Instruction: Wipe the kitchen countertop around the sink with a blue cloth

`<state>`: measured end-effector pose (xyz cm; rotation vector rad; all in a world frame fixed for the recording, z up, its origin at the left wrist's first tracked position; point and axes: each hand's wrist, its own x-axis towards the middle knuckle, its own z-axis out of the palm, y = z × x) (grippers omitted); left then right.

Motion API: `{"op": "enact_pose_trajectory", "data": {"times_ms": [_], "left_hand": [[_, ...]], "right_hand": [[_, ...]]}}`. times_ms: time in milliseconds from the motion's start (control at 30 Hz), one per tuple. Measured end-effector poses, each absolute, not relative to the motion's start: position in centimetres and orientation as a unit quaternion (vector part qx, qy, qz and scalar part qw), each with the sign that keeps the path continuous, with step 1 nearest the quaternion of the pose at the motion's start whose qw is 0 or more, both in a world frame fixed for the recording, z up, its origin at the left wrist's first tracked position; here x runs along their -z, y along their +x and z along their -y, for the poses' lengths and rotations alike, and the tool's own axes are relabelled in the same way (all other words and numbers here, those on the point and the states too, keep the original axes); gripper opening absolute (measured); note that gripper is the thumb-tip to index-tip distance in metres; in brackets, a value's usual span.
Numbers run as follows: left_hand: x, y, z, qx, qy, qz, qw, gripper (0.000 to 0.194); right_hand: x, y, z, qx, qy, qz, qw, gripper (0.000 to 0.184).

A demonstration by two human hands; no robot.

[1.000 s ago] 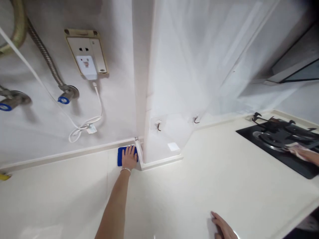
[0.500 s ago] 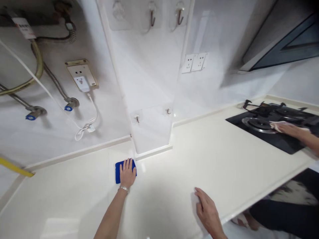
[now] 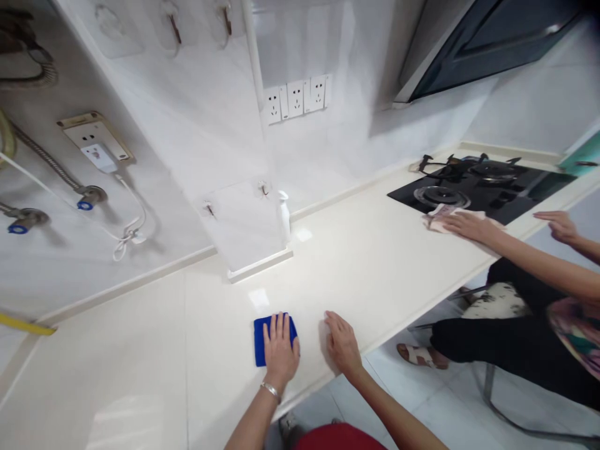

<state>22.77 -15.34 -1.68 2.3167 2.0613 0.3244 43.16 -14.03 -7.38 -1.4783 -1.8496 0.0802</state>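
Note:
My left hand (image 3: 280, 350) lies flat, fingers stretched out, on a folded blue cloth (image 3: 260, 340) on the cream countertop (image 3: 140, 375), close to its front edge. A thin bracelet sits on that wrist. My right hand (image 3: 343, 344) rests palm down on the countertop just right of the cloth, fingers apart, holding nothing.
A second person sits at the right, one hand (image 3: 462, 224) pressing a pale cloth (image 3: 438, 219) beside the black gas hob (image 3: 478, 184), the other hand (image 3: 560, 226) open. A white wall column (image 3: 234, 187) juts onto the counter with a small white bottle (image 3: 284, 215) beside it. Sockets, pipes and valves line the wall.
My left hand has drawn the blue cloth from the corner by the column back toward the counter's front edge. My right hand has come alongside it. The view has swung right.

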Motion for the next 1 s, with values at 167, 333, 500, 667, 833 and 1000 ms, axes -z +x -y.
{"op": "enact_pose_trajectory", "data": {"times_ms": [167,333,500,667,833,1000], "left_hand": [[1.7,27.8,18.7,-0.128,0.79,-0.597,0.053,0.068],[1.0,28.8,20.5,-0.123,0.794,-0.585,0.109,0.069],[0.5,27.0,21.6,-0.108,0.797,-0.581,0.126,0.068],[-0.3,22.7,22.0,-0.072,0.792,-0.596,0.11,0.065],[-0.5,20.7,21.9,-0.035,0.785,-0.617,0.048,0.062],[0.6,24.2,21.6,-0.036,0.76,-0.648,-0.019,0.059]], "right_hand": [[7.7,43.2,13.9,-0.046,-0.585,0.717,0.377,0.043],[8.6,43.3,13.8,-0.058,-0.57,0.708,0.413,0.039],[9.2,44.0,13.5,-0.088,-0.521,0.726,0.44,0.046],[8.1,46.5,13.9,-0.121,-0.46,0.765,0.433,0.048],[6.5,49.8,17.4,-0.213,-0.451,0.745,0.443,0.04],[6.5,53.1,23.3,-0.364,-0.561,0.525,0.527,0.03]]}}
